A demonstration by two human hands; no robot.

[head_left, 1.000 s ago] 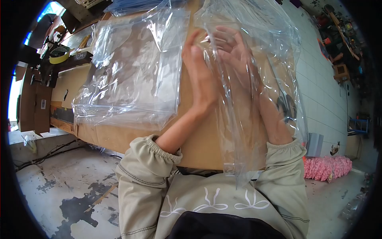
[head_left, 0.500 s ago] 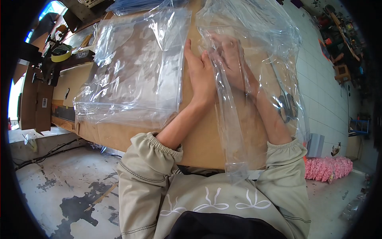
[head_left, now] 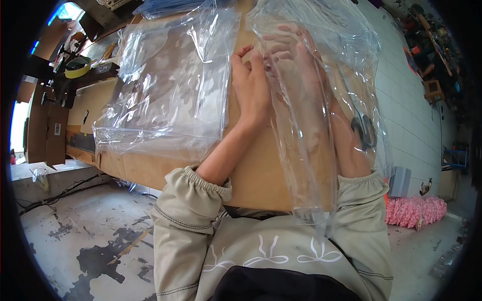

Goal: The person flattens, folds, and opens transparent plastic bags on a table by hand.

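A clear plastic bag (head_left: 301,145) lies lengthwise over the right side of the cardboard-covered table, its lower end hanging against my apron. My left hand (head_left: 251,88) is at its left edge, fingers curled and thumb against the film. Behind the transparent film, my right hand (head_left: 301,57) has its fingers stretched apart toward the left; the forearm also shows through the plastic. Scissors (head_left: 364,131) with dark handles lie beside the right forearm, seen through film. Left of my left hand rests a flat stack of clear plastic bags (head_left: 165,85).
The table's brown cardboard (head_left: 251,175) shows between my forearms. At the far left is a dark metal fixture with a roll of yellow tape (head_left: 78,67). Blue-tinted plastic sheets (head_left: 165,7) lie at the back. A pink fluffy bundle (head_left: 416,210) sits on the floor at right.
My right hand has moved up and right under the film, its fingers spreading. My left fingers have curled in. The bag's long fold has widened and its lower end shifted right.
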